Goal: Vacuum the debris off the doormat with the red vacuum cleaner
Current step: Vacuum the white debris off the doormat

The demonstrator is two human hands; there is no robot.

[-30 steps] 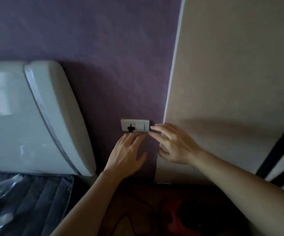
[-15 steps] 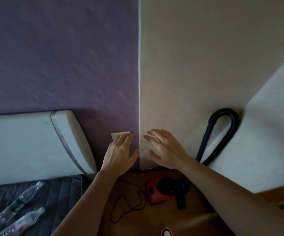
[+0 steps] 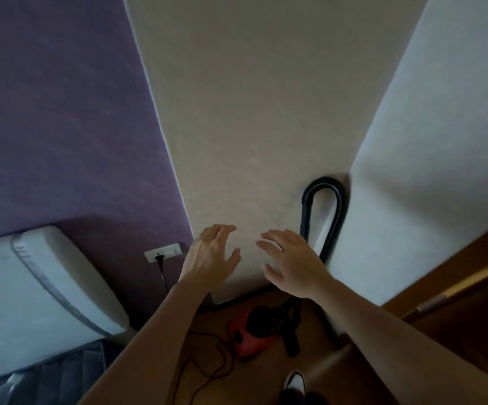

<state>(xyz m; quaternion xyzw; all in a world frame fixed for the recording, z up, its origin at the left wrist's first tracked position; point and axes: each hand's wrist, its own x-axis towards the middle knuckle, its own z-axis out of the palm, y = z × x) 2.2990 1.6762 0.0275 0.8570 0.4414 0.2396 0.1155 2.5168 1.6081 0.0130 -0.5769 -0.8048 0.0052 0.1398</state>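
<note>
Hands spread wide, empty: left hand (image 3: pixel 210 254) and right hand (image 3: pixel 294 266) hover before the beige wall (image 3: pixel 251 127). Red vacuum cleaner (image 3: pixel 241 343) sits on the floor (image 3: pixel 266 374) below, a black cord (image 3: pixel 161 268) plugged into the socket (image 3: pixel 165 251).

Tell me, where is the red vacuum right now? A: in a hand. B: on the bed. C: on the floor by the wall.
C: the red vacuum sits on the floor below the wall, and the left hand and right hand hold nothing.
</note>
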